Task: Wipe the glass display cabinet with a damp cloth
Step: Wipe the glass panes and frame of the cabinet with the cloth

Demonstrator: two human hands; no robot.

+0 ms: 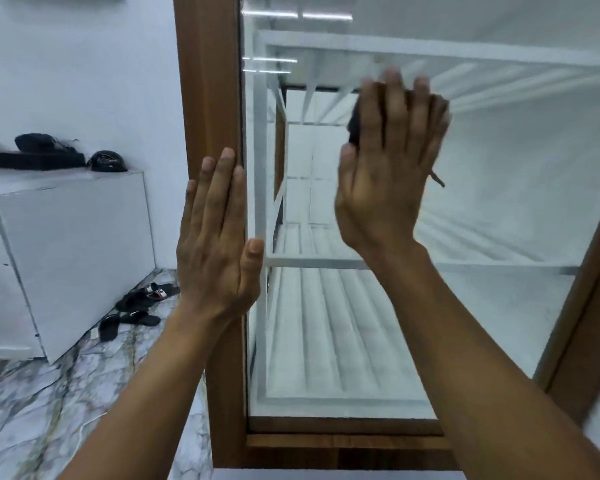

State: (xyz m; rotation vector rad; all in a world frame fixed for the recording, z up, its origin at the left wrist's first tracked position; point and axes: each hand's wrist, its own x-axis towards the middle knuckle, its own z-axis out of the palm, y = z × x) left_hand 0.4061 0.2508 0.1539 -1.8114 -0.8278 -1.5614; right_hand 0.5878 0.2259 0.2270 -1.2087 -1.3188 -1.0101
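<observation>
right hand (385,181) grip released flat, straight fingers pressing the dark cloth (354,128) on the glass display cabinet (499,202), upper pane. left hand (215,244) flat too, bracing the wooden frame (208,81). best: even pressure, overlapping strokes, into corners.

Right of the wooden frame (208,81), the blurred right hand (388,168) covers most of the dark cloth (353,124), so only its edges show. The glass cabinet (516,202) runs off the top and right edges. Left of the frame, the dark objects (49,154) on a white counter (77,220) are too indistinct to identify.
</observation>
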